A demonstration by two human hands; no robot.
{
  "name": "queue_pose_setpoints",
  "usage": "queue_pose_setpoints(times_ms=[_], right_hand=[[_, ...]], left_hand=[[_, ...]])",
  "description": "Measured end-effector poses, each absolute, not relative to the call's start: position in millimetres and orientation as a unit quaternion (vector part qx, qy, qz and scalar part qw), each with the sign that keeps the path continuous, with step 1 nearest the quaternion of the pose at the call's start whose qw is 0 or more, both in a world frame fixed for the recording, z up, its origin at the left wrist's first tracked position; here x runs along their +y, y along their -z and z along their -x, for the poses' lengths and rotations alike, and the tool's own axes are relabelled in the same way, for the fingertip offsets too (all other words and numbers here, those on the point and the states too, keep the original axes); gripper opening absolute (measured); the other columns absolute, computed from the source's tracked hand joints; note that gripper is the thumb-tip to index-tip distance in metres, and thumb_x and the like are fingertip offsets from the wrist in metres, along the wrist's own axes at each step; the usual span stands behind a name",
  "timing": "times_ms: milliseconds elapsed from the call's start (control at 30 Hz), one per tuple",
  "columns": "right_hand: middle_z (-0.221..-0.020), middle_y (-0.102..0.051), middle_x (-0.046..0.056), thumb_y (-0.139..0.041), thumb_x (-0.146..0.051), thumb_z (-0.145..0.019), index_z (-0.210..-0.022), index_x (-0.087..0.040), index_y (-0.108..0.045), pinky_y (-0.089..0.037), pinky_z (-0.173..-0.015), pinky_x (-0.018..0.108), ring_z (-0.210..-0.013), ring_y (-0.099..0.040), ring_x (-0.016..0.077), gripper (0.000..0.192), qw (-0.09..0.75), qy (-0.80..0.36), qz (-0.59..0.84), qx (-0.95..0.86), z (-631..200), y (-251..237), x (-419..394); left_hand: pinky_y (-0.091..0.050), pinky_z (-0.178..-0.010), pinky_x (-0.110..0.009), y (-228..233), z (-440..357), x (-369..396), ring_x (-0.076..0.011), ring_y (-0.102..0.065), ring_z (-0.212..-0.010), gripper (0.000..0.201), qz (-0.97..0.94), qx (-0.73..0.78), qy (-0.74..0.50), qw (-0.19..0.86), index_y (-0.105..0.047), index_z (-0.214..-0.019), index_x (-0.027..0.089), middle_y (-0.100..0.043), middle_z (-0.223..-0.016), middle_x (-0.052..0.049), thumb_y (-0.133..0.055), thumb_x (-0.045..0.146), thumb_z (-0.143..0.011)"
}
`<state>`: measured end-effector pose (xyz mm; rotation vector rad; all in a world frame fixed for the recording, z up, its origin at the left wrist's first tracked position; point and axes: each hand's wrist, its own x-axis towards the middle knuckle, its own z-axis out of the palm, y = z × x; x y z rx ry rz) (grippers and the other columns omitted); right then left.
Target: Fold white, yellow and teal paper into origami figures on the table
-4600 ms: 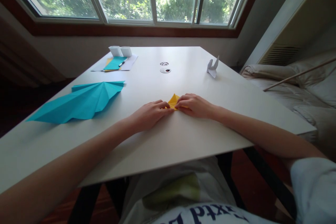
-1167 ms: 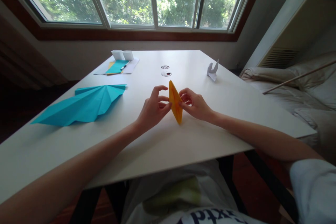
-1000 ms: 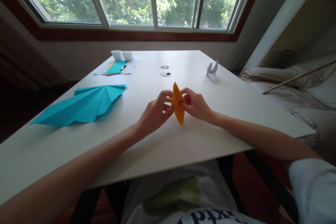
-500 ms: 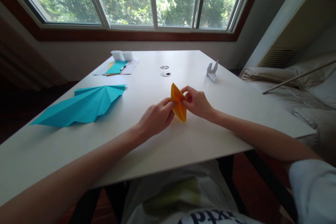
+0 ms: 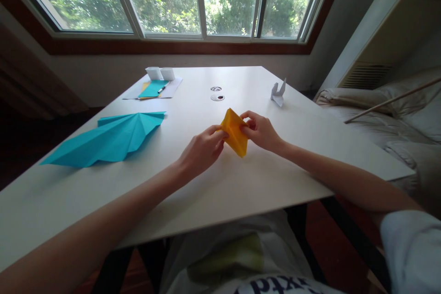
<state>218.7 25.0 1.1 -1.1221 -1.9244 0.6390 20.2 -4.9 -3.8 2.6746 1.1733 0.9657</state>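
Yellow folded paper (image 5: 234,131) sits in the middle of the frame, held just above the white table (image 5: 241,183). Left hand (image 5: 201,151) and right hand (image 5: 262,131) pinch it from both sides, arms stretched forward.

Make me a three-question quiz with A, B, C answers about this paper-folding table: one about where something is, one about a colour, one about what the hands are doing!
1. Where is the small white folded paper bird?
A. far right of the white table
B. on the floor
C. on the windowsill

2. What colour is the big pleated paper fan shape?
A. red
B. teal blue
C. black

3. The small orange folded paper is:
A. flat on the table
B. pinched by both hands
C. torn in two

Answers:
1 A, it stands near the table's far right edge.
2 B, it is plainly teal.
3 B, left hand and right hand both grip it, lifted.
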Motion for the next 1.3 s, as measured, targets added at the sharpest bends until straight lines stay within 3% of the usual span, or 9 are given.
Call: queue_pose_setpoints(times_ms=[167,333,500,733,1000,1133,1300], right_hand=[[-0.069,-0.064,0.000,-0.055,-0.031,-0.079,-0.097,-0.017,-0.052,-0.051,-0.057,0.026,-0.058,-0.059,0.0114,0.022,0.393,-0.391,0.415,-0.722,-221,6,33],[-0.073,-0.066,0.000,-0.059,-0.034,-0.079,-0.101,-0.018,-0.049,-0.053,-0.060,0.028,-0.061,-0.062,0.0120,0.029,0.399,-0.397,0.404,-0.721,-220,7,32],[-0.076,-0.065,0.000,-0.057,-0.035,-0.081,-0.103,-0.019,-0.049,-0.054,-0.062,0.030,-0.067,-0.064,0.0146,0.028,0.402,-0.383,0.388,-0.736,-213,9,24],[-0.090,-0.064,0.003,-0.058,-0.038,-0.080,-0.104,-0.021,-0.050,-0.055,-0.061,0.029,-0.070,-0.065,0.0143,0.030,0.414,-0.367,0.376,-0.743,-209,13,21],[-0.090,-0.063,0.002,-0.063,-0.037,-0.077,-0.105,-0.021,-0.050,-0.057,-0.064,0.030,-0.075,-0.066,0.0153,0.035,0.404,-0.411,0.338,-0.744,-208,12,19],[-0.096,-0.063,0.003,-0.060,-0.036,-0.079,-0.105,-0.022,-0.051,-0.057,-0.065,0.030,-0.079,-0.065,0.0156,0.031,0.409,-0.417,0.317,-0.747,-208,14,21],[-0.093,-0.063,0.003,-0.057,-0.029,-0.079,-0.106,-0.021,-0.049,-0.054,-0.058,0.027,-0.065,-0.063,0.0120,0.029,0.407,-0.346,0.359,-0.765,-206,8,16]], left_hand=[[-0.058,-0.066,-0.028,2,-18,-1,-0.0135,-0.064,-0.079,0.012,-0.826,0.376,-0.384,0.172,-0.056,-0.090,0.016,-0.056,-0.114,-0.009,-0.047,0.018,-0.081],[-0.059,-0.063,-0.029,0,-22,-4,-0.0162,-0.066,-0.082,0.019,-0.773,0.419,-0.397,0.265,-0.042,-0.101,0.020,-0.057,-0.108,-0.006,-0.047,0.029,-0.085],[-0.059,-0.063,-0.031,5,-29,-5,-0.0178,-0.066,-0.083,0.041,-0.731,0.447,-0.431,0.284,-0.034,-0.105,0.021,-0.052,-0.118,-0.011,-0.061,0.036,-0.077],[-0.058,-0.074,-0.036,4,-33,-7,-0.0218,-0.064,-0.094,0.033,-0.733,0.431,-0.410,0.331,-0.047,-0.108,0.018,-0.057,-0.116,-0.010,-0.055,0.036,-0.083],[-0.057,-0.076,-0.038,8,-34,-7,-0.0220,-0.063,-0.096,0.045,-0.723,0.419,-0.421,0.353,-0.041,-0.109,0.019,-0.053,-0.119,-0.010,-0.063,0.040,-0.077],[-0.057,-0.076,-0.038,10,-33,-6,-0.0205,-0.063,-0.094,0.040,-0.724,0.405,-0.428,0.359,-0.039,-0.109,0.021,-0.049,-0.121,-0.009,-0.061,0.035,-0.078],[-0.056,-0.068,-0.033,14,-32,-2,-0.0185,-0.062,-0.089,0.047,-0.713,0.401,-0.444,0.366,-0.032,-0.118,0.023,-0.043,-0.127,-0.011,-0.056,0.020,-0.078]])
